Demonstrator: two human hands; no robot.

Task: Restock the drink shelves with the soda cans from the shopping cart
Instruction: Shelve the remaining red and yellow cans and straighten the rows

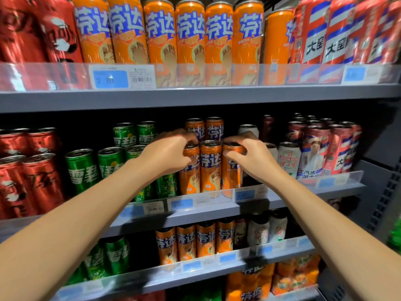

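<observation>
Three tall orange soda cans stand in the front row of the middle shelf [282, 197]. My left hand [167, 153] grips the top of the left orange can [189, 179]. My right hand [249, 158] grips the top of the right orange can [231, 177]. The middle orange can [210, 168] stands between them, untouched. Two more orange cans [213, 128] stand behind, further back on the shelf. The shopping cart is out of view.
Green cans [82, 170] and red cans [32, 181] fill the middle shelf to the left; white and red-blue cans [314, 157] stand to the right. Orange cans [191, 33] line the top shelf. The lower shelf [217, 268] holds more orange and green cans.
</observation>
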